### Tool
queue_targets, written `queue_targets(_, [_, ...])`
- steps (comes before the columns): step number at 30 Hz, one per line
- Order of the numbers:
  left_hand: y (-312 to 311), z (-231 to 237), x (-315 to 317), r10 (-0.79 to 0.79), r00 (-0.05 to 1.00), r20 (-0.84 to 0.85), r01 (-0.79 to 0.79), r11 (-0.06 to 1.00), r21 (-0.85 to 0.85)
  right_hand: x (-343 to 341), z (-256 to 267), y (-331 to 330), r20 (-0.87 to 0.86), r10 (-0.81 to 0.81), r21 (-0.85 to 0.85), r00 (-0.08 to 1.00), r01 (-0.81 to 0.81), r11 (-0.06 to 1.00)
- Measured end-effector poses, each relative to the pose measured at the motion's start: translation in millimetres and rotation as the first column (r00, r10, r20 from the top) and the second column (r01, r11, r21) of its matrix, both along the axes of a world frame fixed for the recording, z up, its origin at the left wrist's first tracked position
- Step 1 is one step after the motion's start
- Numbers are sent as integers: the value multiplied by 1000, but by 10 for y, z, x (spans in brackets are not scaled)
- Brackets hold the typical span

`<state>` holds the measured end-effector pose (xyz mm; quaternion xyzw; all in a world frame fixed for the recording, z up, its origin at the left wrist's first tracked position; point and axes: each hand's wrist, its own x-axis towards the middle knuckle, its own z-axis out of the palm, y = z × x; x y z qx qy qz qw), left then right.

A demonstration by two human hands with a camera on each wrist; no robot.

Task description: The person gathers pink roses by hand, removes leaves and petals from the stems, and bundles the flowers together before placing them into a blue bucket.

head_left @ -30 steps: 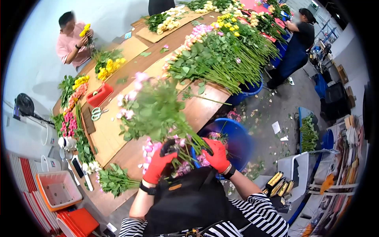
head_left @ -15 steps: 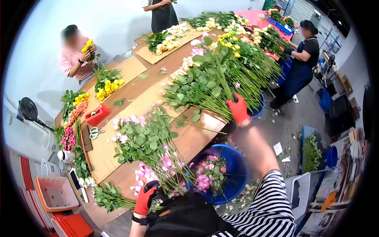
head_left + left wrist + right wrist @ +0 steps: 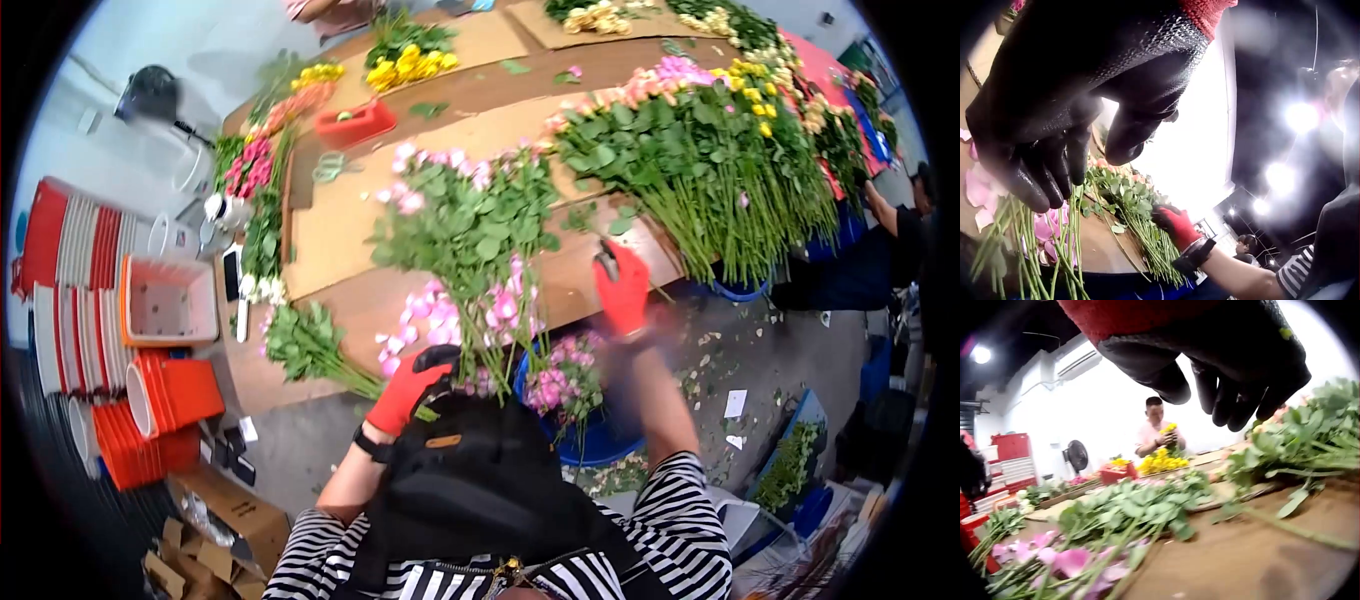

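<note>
My left hand (image 3: 412, 388), in a red glove with black palm and fingers, hovers at the near table edge by loose pink petals (image 3: 430, 315). In the left wrist view its fingers (image 3: 1025, 187) hang loosely curled over green stems (image 3: 1029, 244), holding nothing. A bunch of pink roses (image 3: 470, 215) lies ahead of it, stems toward me. My right hand (image 3: 622, 285), gloved alike, is above the table's right edge, between that bunch and a large pile of roses (image 3: 690, 160). Its fingers (image 3: 1225, 403) droop, bent and empty, in the right wrist view.
A blue bucket (image 3: 610, 445) holding pink petals and stems stands below the table edge. A smaller leafy bunch (image 3: 310, 340) lies at left. Green scissors (image 3: 330, 167) and a red tape dispenser (image 3: 357, 124) lie farther back. Other people work around the table.
Both hands were at a lifted bunch; the right hand then carried stems to the large pile. Now it has let them go and come back leftward, empty. The head view has turned.
</note>
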<state>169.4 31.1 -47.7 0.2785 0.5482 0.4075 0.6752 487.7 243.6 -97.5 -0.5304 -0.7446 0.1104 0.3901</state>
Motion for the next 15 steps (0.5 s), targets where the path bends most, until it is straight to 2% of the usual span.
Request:
queue_targets(1, [3, 59, -22, -15, 1000, -19, 15, 1000, 1, -240, -166, -208, 6, 57, -15, 998, -57, 998])
queue_targets(2, [-5, 56, -39, 1, 1000, -16, -1, 1000, -12, -451, -330, -383, -75, 130, -116, 989, -138, 984])
queue_targets(3, [-23, 44, -76, 3, 1000, -12, -3, 1000, -4, -691, -319, -555, -13, 158, -149, 987, -158, 976])
queue_targets(4, [-39, 30, -109, 5, 1000, -6, -5, 1000, 4, -913, -353, -689, -47, 203, -231, 978, -208, 950])
queue_targets(5, [-64, 4, -137, 11, 1000, -3, -11, 1000, 20, -1128, -506, -789, -5, 241, -240, 970, -235, 942])
queue_targets(7, [-113, -46, -233, 24, 1000, -7, -23, 998, 55, -1471, -540, -918, 275, 230, -199, 934, -178, 964])
queue_targets(8, [-140, -51, -281, 32, 999, -8, -31, 997, 65, -1591, -540, -950, 431, 197, -177, 880, -132, 975])
queue_targets(10, [-201, -46, -392, 51, 999, -12, -50, 995, 89, -1694, -640, -962, 580, 185, -269, 793, -28, 963])
queue_targets(11, [-248, -27, -491, 15, 999, -32, -14, 999, 37, -1721, -695, -938, 566, 170, -290, 807, 2, 957])
queue_targets(12, [-283, -15, -566, 46, 999, -28, -45, 998, 32, -1747, -749, -915, 552, 153, -311, 820, 32, 950])
queue_targets(14, [-366, 1, -684, 105, 994, -15, -105, 994, 16, -1690, -843, -911, 337, 85, -342, 938, 38, 939])
queue_targets(15, [-416, -112, -748, 143, 990, 14, -144, 986, 80, -1642, -860, -939, 113, 88, -294, 990, -51, 955])
